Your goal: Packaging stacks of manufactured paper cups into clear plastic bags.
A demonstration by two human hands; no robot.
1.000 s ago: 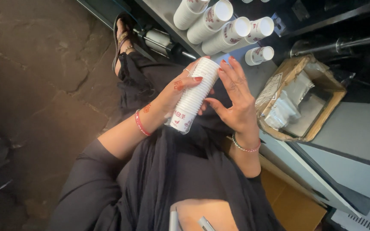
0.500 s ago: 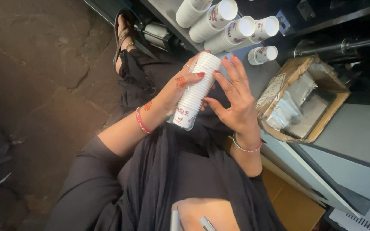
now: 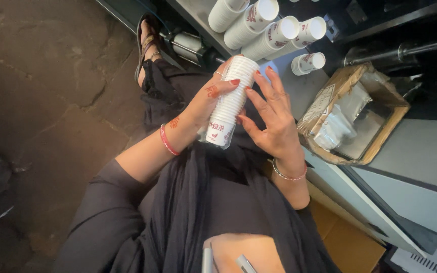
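A stack of white paper cups (image 3: pixel 231 99) with red print is held tilted in front of my body, rims pointing away from me. My left hand (image 3: pixel 209 100) wraps around the stack's left side, fingers closed on it. My right hand (image 3: pixel 271 119) rests against the stack's right side with fingers spread and the thumb touching the lower cups. Both wrists carry thin bracelets, and I wear dark clothing.
Several more stacks of white cups (image 3: pixel 269 28) lie on a grey counter (image 3: pixel 421 156) ahead. An open cardboard box (image 3: pixel 355 114) with plastic bags stands to the right. A sandalled foot (image 3: pixel 146 43) rests on the stone floor (image 3: pixel 41 101). A brown carton (image 3: pixel 347 242) sits under the counter.
The cup stack and both hands have shifted slightly; my right fingers lie closer against the stack's side. Otherwise the scene is the same.
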